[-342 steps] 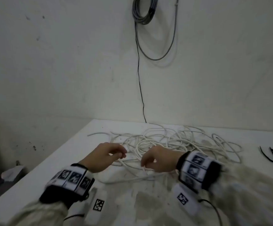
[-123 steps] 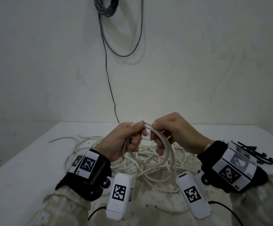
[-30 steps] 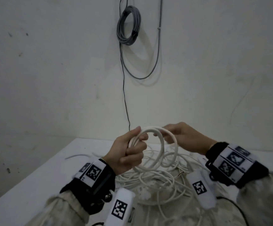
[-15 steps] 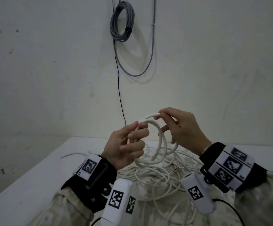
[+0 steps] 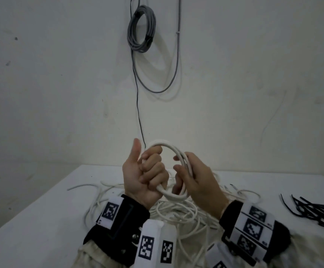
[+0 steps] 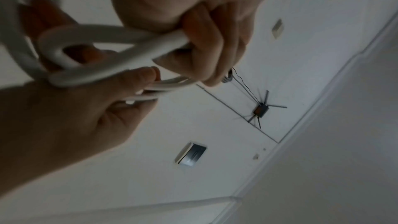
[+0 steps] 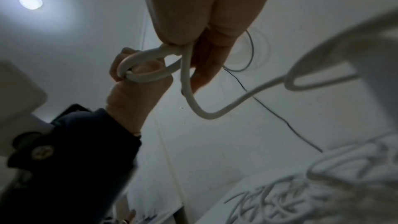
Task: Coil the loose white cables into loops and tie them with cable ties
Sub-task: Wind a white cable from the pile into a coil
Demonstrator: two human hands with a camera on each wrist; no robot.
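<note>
A small coil of white cable (image 5: 171,149) is held up above the white table (image 5: 41,215). My left hand (image 5: 149,171) grips the coil's left side with curled fingers, thumb pointing up. My right hand (image 5: 190,175) holds the coil's right side, its strands running between thumb and fingers. In the left wrist view my left hand's fingers (image 6: 206,40) are wrapped round the coil (image 6: 96,40). From my right hand (image 7: 204,23) a strand of cable (image 7: 193,103) trails down to the loose white cable pile (image 5: 178,211) under both hands. Black cable ties (image 5: 312,209) lie at the right.
A grey cable coil (image 5: 141,29) hangs on the wall behind, with a thin black wire (image 5: 138,113) running down to the table. The table's left edge (image 5: 31,206) runs diagonally. Bare tabletop lies left of the pile.
My right hand has slid from the top of the coil down to its right side. My left thumb has lifted off the coil and points up.
</note>
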